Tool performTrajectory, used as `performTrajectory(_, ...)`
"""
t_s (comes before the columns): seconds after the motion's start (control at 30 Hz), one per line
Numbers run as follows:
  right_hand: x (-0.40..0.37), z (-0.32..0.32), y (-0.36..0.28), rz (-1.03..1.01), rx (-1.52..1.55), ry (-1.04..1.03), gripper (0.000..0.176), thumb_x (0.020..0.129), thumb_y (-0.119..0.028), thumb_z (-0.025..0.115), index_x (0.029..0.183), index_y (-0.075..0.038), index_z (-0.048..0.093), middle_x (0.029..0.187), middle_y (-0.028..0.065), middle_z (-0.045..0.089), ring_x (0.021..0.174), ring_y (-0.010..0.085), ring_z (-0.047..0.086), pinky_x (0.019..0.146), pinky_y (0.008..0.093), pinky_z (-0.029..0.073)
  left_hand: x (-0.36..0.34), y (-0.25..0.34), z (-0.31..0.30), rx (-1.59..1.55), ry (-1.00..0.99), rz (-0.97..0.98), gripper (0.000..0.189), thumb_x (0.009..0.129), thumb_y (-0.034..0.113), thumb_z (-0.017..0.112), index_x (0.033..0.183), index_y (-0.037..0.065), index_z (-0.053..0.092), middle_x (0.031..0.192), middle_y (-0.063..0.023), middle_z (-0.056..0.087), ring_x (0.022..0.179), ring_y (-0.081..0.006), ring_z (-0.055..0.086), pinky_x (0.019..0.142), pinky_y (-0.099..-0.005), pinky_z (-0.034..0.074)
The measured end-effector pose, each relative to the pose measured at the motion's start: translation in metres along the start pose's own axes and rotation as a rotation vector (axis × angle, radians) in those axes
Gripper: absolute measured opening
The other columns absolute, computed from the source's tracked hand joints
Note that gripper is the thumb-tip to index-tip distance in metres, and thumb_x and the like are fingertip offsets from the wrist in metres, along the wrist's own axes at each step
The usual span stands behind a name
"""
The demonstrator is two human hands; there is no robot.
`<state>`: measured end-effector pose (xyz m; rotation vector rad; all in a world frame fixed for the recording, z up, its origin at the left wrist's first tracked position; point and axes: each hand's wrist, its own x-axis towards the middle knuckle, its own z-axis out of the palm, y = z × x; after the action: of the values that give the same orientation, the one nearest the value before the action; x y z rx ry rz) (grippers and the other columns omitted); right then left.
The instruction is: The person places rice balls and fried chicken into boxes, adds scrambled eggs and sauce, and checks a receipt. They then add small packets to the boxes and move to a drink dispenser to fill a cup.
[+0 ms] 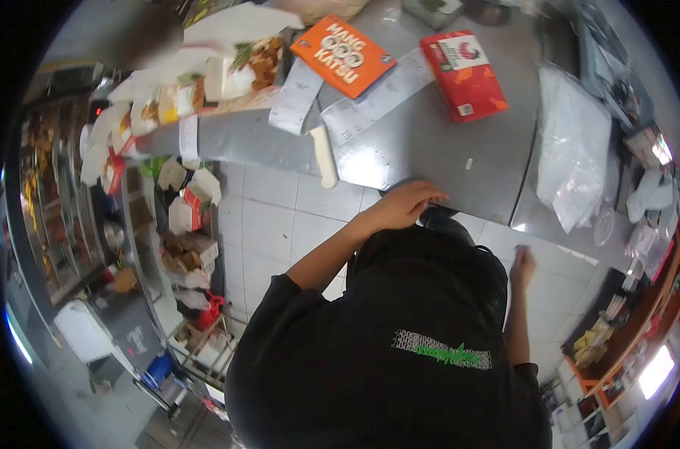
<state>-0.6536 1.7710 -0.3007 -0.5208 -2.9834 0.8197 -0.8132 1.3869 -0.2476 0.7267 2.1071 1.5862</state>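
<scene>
My left hand is at the front edge of the steel table, palm down, fingers loosely apart and nothing visible in it. My right hand hangs beside my body, below the table edge; motion blur hides its fingers. An orange box lies on printed paper slips, with a red box to its right. Nearest to my left hand, a cream knife handle sticks out over the table edge.
Open food boxes line the back left of the table. Clear plastic bags lie at the right. Below left stands a bin with cartons and waste. A metal trolley is at the lower left.
</scene>
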Motion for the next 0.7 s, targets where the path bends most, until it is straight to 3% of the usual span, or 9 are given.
performTrajectory(0.03,-0.032,0.017,0.04,-0.015,-0.026,-0.091,0.017,0.091,-0.011,0.05,0.086,0.0,0.062,0.077,0.0153,0.063,0.069,0.0244,0.062,0.062,0.0357,0.046,0.001,0.009,0.005,-0.022,-0.017,0.073,0.025,0.085,0.004,0.052,0.109,0.005,0.058,0.099,-0.0137,0.059,0.093,-0.0317,0.058,0.081,-0.0387,0.047)
performTrajectory(0.07,-0.064,0.034,0.076,0.257,-0.054,-0.312,0.016,0.089,-0.01,0.049,0.088,-0.001,0.062,0.083,0.016,0.066,0.08,0.0306,0.064,0.069,0.0383,0.048,0.002,0.011,0.015,-0.013,-0.086,0.036,0.026,0.085,0.004,0.051,0.11,0.005,0.058,0.101,-0.0137,0.059,0.095,-0.0312,0.058,0.084,-0.038,0.046)
performTrajectory(0.1,-0.102,0.05,0.121,0.376,0.2,-0.446,0.018,0.086,-0.011,0.052,0.096,-0.003,0.064,0.087,0.0165,0.067,0.084,0.0319,0.064,0.074,0.0384,0.049,-0.001,0.005,0.031,-0.003,-0.166,0.016,0.027,0.086,0.004,0.051,0.111,0.005,0.057,0.103,-0.0136,0.059,0.097,-0.0306,0.058,0.086,-0.0374,0.046)
performTrajectory(0.2,-0.164,0.07,0.144,0.553,0.142,-0.594,0.021,0.085,-0.013,0.055,0.101,-0.004,0.063,0.09,0.0179,0.067,0.086,0.0306,0.065,0.075,0.0382,0.049,0.0,-0.025,0.087,-0.155,-0.421,-0.165,0.03,0.087,0.009,0.054,0.117,0.005,0.056,0.112,-0.0117,0.06,0.106,-0.0251,0.057,0.093,-0.0355,0.043)
performTrajectory(0.33,-0.215,0.085,0.18,0.608,0.317,-0.376,0.028,0.083,-0.015,0.059,0.108,-0.005,0.063,0.094,0.0197,0.067,0.089,0.0288,0.065,0.077,0.038,0.05,-0.002,-0.079,0.161,0.078,-1.006,-0.265,0.033,0.089,0.022,0.057,0.117,0.004,0.058,0.115,-0.013,0.061,0.104,-0.0207,0.058,0.09,-0.0363,0.045)
performTrajectory(0.43,-0.226,0.044,0.148,0.523,0.433,-0.156,0.028,0.082,-0.02,0.061,0.106,-0.005,0.063,0.095,0.0185,0.067,0.089,0.0295,0.065,0.08,0.0364,0.05,0.062,0.011,0.189,0.268,-1.187,-0.634,0.032,0.091,0.024,0.055,0.116,0.005,0.059,0.113,-0.0136,0.063,0.104,-0.0223,0.059,0.091,-0.0352,0.045)
performTrajectory(0.5,-0.245,0.025,0.159,0.405,0.585,0.002,0.028,0.082,-0.02,0.062,0.105,-0.005,0.064,0.095,0.0175,0.068,0.09,0.0289,0.065,0.08,0.0354,0.051,0.101,0.028,0.206,0.243,-0.896,-0.139,0.034,0.092,0.026,0.055,0.118,0.005,0.059,0.114,-0.0126,0.063,0.103,-0.0232,0.06,0.092,-0.0342,0.045)
performTrajectory(0.63,-0.322,-0.003,0.195,0.518,0.561,-0.091,0.033,0.085,-0.025,0.058,0.109,-0.002,0.063,0.108,0.0164,0.064,0.101,0.027,0.061,0.085,0.035,0.048,0.123,0.286,0.21,0.338,0.007,0.581,0.04,0.087,0.019,0.061,0.124,0.004,0.053,0.123,-0.01,0.058,0.114,-0.022,0.055,0.099,-0.0357,0.037)
performTrajectory(0.7,-0.369,-0.014,0.236,0.625,0.506,-0.177,0.034,0.085,-0.027,0.058,0.109,-0.002,0.063,0.107,0.0165,0.064,0.101,0.0273,0.061,0.085,0.0352,0.048,0.117,0.342,0.209,-0.357,0.289,1.25,0.058,0.085,0.012,0.06,0.138,0.007,0.036,0.128,-0.0152,0.053,0.119,-0.0296,0.051,0.101,-0.0455,0.036)
